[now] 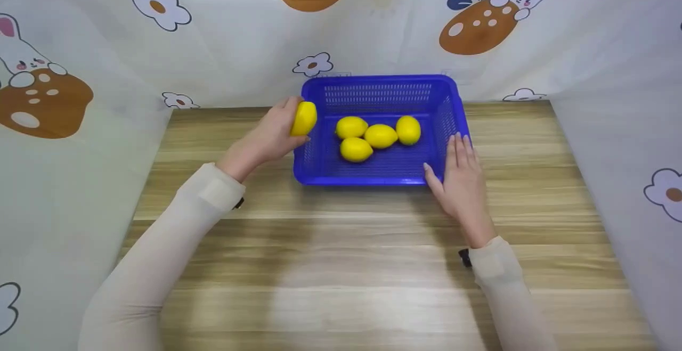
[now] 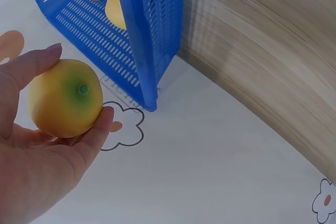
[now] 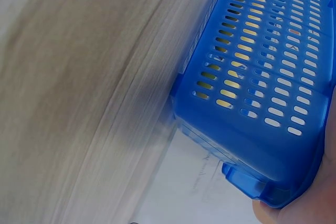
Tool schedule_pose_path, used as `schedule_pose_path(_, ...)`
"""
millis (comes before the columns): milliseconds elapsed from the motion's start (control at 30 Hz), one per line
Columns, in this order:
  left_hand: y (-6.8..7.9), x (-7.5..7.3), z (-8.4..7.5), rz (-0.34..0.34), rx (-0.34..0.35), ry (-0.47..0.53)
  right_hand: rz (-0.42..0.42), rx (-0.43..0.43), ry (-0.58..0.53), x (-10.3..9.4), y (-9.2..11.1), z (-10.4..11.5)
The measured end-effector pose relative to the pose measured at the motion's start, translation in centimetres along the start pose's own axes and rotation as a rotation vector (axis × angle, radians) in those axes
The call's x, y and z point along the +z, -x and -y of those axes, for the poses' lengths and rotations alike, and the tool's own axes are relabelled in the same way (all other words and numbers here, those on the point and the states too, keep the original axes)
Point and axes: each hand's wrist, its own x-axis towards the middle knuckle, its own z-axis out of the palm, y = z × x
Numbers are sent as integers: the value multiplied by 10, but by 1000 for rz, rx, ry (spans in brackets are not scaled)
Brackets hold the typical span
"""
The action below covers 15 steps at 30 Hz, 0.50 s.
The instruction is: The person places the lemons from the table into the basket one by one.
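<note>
My left hand grips a yellow lemon at the left rim of a blue slotted plastic basket. In the left wrist view, the thumb and fingers curl round the lemon, its green stem end facing the camera. Several more lemons lie grouped on the basket floor. My right hand rests on the basket's front right corner, fingers straight along the right rim and thumb over the front rim. Part of that hand shows beside the basket wall in the right wrist view.
The basket stands on a wood-grain table, close to its back edge. A pale cloth backdrop with printed rabbits and flowers rises behind the table and along both sides.
</note>
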Motion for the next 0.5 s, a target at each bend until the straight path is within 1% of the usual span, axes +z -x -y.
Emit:
schedule_pose_path(267,-7,3,-9,29,-3,3,-11,-1,-6,0,0,0)
schedule_pose_path(500,-11,5,-15,32,22,-13,-7,-5,6,0,0,0)
